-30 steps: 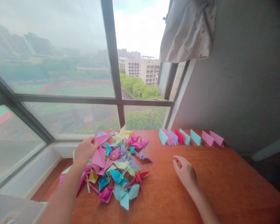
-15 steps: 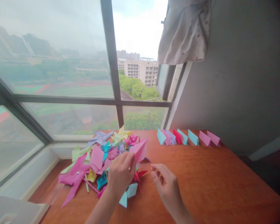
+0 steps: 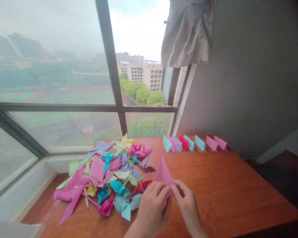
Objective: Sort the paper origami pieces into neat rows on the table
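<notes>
A pink folded paper (image 3: 163, 172) stands point-up above the near middle of a brown wooden table (image 3: 228, 188), its lower edge pinched between the fingers of both the left hand (image 3: 152, 205) and the right hand (image 3: 187, 206), which partly hide it. A heap of colourful folded papers lies to the left, a red origami piece (image 3: 141, 187) just beyond the left hand. Eight folded paper strips, one red (image 3: 184, 142), line the far edge, below a curtain (image 3: 187, 36).

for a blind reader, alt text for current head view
Left hand and right hand hold a pointed pink folded paper over a brown wooden table. A multicoloured paper origami heap lies left; coloured folded paper wedges stand near the far edge.
</notes>
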